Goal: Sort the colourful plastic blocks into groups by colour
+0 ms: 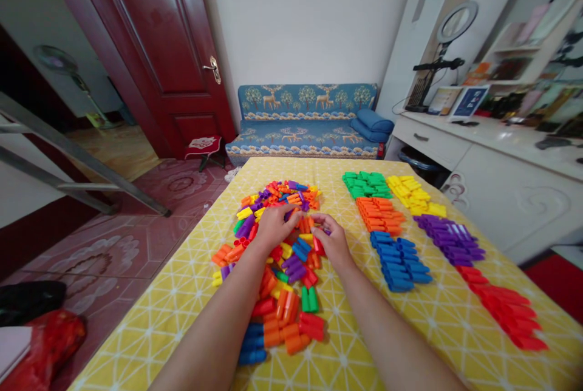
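Mixed plastic double-tube pieces (295, 266) were spread at centre and lower centre; fingers of the left hand (276, 227) and right hand (331, 239) were curled among them — any grasp could not be told; colour-sorted rows (396, 263) were laid at right.

Multicoloured plastic tube pieces (294, 268), many in side-by-side pairs, lying jumbled in loose heap on yellow cloth (182, 297).

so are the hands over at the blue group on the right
No, the left hand and right hand are both at the mixed-color pile.
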A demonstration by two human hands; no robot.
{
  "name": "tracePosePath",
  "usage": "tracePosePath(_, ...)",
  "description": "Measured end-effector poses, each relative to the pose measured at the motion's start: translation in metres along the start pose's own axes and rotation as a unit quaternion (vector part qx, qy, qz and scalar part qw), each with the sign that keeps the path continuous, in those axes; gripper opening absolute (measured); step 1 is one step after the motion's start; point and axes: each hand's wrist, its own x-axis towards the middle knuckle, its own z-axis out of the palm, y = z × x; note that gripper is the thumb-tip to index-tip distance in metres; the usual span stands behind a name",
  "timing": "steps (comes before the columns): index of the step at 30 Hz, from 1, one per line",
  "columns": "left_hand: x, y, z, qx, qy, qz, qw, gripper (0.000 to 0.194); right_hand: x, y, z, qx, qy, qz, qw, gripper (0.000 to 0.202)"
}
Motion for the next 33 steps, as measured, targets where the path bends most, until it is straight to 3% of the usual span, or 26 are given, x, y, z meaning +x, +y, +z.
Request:
tracePosePath(6,-0.001,-0.015,0.009,-0.059,0.006,0.015,0.998,0.036,0.000,0.001,0.002,-0.011,0.000,0.002,1.000,0.029)
tracePosePath(9,0.001,-0.019,0.014,-0.114,0.015,0.032,0.993,0.032,-0.001,0.000,0.002,-0.105,-0.018,-0.043,0.993,0.033)
tracePosePath(13,0.003,-0.022,0.020,-0.200,0.076,0.058,0.975,0.022,-0.003,-0.004,0.001,-0.273,-0.042,-0.113,0.955,0.029)
tracePosePath(17,0.003,-0.020,0.018,-0.241,0.119,0.032,0.963,0.022,-0.004,-0.009,0.004,-0.330,-0.017,-0.133,0.934,0.018)
tracePosePath(21,0.001,-0.016,0.015,-0.291,0.119,-0.018,0.949,0.028,-0.006,-0.016,0.008,-0.232,0.054,-0.131,0.962,0.017)
tracePosePath(26,-0.001,-0.010,0.013,-0.321,0.066,0.005,0.945,0.028,-0.008,-0.022,0.011,-0.053,0.105,-0.088,0.989,0.023)
tracePosePath(33,-0.004,-0.008,0.012,-0.290,-0.017,0.036,0.956,0.043,-0.003,-0.018,0.009,-0.006,0.119,-0.052,0.992,0.024)
